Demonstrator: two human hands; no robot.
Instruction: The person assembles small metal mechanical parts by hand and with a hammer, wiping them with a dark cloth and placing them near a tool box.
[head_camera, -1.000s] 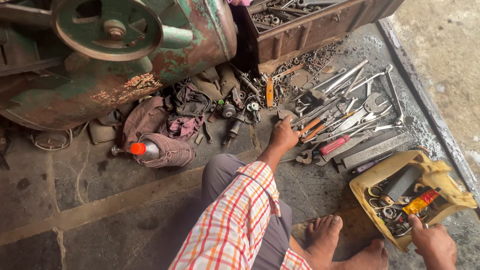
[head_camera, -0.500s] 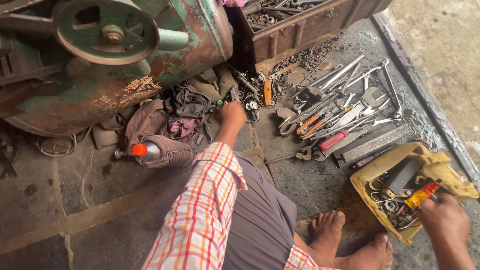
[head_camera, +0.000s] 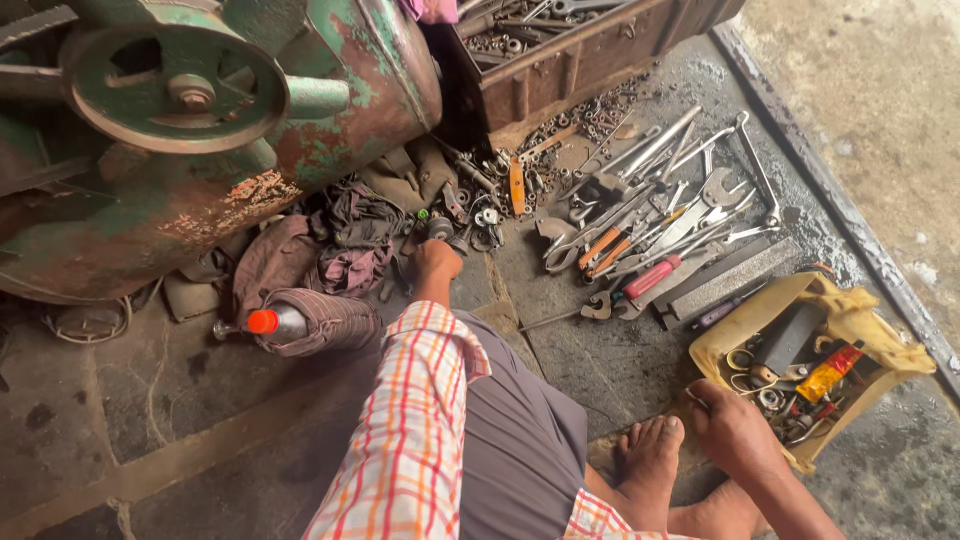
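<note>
One bottle (head_camera: 278, 322), one yellow tray (head_camera: 722, 338), two hands, one toolbox (head_camera: 590, 70).

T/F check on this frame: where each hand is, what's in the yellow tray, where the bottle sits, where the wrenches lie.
1. The left hand reaches among the small parts beside the rags. True.
2. The right hand rests on the orange-capped bottle. False: it is at the near edge of the yellow tray; the bottle lies far off, by the striped cloth.
3. The yellow tray is empty. False: it holds small tools and parts.
4. Wrenches are spread on the floor between the rusty box and the tray. True.
5. The green pulley wheel lies flat on the floor. False: it is mounted on the rusted green machine.
</note>
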